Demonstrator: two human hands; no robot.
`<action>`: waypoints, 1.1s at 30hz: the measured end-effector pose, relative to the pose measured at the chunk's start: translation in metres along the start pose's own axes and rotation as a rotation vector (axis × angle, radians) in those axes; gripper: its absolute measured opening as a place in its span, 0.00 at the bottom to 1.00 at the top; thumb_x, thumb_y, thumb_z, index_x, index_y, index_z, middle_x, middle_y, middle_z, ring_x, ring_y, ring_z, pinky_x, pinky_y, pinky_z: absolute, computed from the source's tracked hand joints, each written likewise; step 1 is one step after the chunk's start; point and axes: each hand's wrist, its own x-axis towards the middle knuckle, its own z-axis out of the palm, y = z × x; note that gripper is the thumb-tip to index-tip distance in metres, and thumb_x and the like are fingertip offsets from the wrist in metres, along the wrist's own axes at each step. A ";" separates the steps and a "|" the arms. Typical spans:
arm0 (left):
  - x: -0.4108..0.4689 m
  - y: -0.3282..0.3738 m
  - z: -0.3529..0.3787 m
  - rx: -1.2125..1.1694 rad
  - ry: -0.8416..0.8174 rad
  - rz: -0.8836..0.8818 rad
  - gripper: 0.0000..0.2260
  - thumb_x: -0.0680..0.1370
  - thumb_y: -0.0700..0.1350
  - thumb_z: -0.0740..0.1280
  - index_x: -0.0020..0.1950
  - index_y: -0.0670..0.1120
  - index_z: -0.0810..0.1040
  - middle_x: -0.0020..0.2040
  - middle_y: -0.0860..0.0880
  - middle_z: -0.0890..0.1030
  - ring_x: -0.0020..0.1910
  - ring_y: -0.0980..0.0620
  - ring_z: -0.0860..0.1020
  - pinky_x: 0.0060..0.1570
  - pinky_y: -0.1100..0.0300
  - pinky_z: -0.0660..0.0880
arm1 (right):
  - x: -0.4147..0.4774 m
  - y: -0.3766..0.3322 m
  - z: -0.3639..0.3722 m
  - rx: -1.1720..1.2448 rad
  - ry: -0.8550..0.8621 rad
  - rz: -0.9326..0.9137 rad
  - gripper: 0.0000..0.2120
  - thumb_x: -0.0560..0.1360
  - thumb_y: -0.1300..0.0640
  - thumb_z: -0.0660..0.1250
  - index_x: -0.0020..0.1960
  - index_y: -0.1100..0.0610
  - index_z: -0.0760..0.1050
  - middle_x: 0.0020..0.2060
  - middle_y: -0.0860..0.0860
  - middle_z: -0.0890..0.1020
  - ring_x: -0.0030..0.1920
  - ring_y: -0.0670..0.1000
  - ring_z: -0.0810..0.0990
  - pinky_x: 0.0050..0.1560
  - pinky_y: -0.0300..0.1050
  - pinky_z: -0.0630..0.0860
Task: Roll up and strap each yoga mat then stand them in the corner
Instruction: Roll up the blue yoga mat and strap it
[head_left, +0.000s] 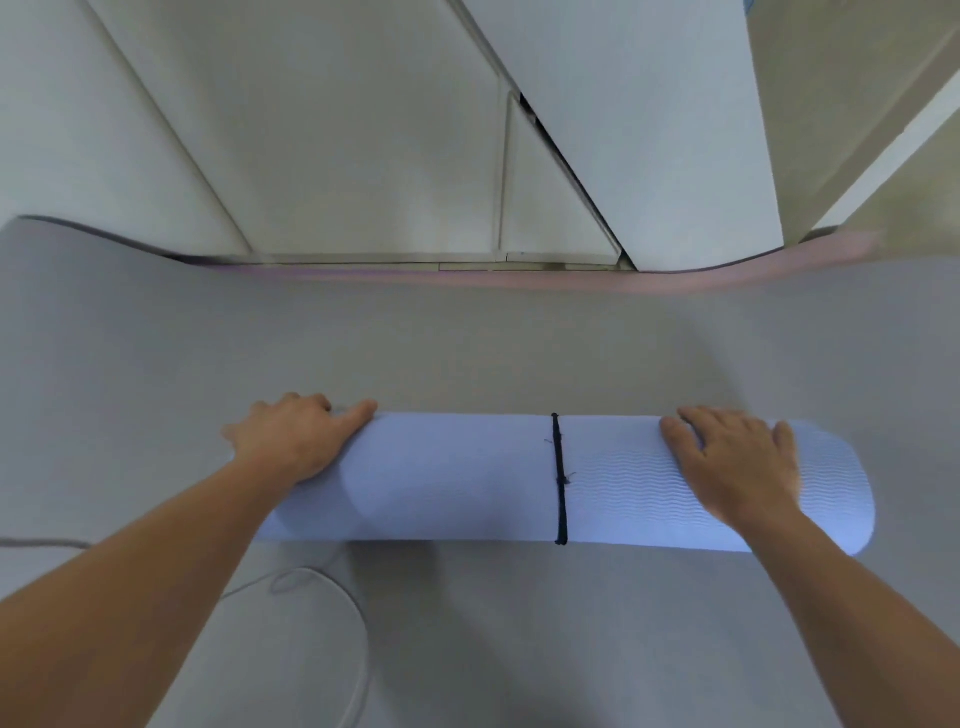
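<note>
A rolled pale blue yoga mat lies crosswise in front of me. It rests on a flat grey mat whose far edge shows pink. One black strap is tied round the roll, right of its middle. My left hand grips the roll's left end, with fingers curled over the far side and the thumb along the top. Near the right end, my right hand lies flat on top of the roll with its fingers spread.
White cabinet doors and a white panel stand just past the grey mat's far edge. A thin pale cord loops on the surface at the lower left, near my left forearm.
</note>
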 end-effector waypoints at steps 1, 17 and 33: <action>-0.001 0.001 -0.001 -0.007 -0.027 -0.012 0.39 0.69 0.79 0.46 0.65 0.56 0.76 0.65 0.47 0.76 0.64 0.38 0.73 0.64 0.42 0.69 | -0.001 0.000 0.000 -0.001 0.003 -0.001 0.29 0.79 0.35 0.43 0.73 0.44 0.67 0.72 0.46 0.70 0.73 0.52 0.64 0.75 0.60 0.48; -0.042 -0.059 0.004 -1.442 -0.095 -0.448 0.31 0.78 0.65 0.62 0.70 0.42 0.72 0.70 0.43 0.73 0.66 0.41 0.72 0.69 0.44 0.65 | -0.074 -0.112 -0.034 -0.012 0.263 -0.274 0.17 0.76 0.46 0.62 0.47 0.58 0.82 0.48 0.58 0.81 0.46 0.61 0.79 0.43 0.52 0.74; -0.144 -0.017 -0.275 -1.005 0.410 -0.173 0.31 0.73 0.73 0.62 0.61 0.49 0.78 0.52 0.53 0.80 0.51 0.48 0.78 0.49 0.54 0.70 | -0.105 -0.202 -0.246 0.824 -0.281 0.011 0.17 0.81 0.48 0.58 0.37 0.57 0.70 0.34 0.54 0.72 0.36 0.55 0.68 0.38 0.46 0.65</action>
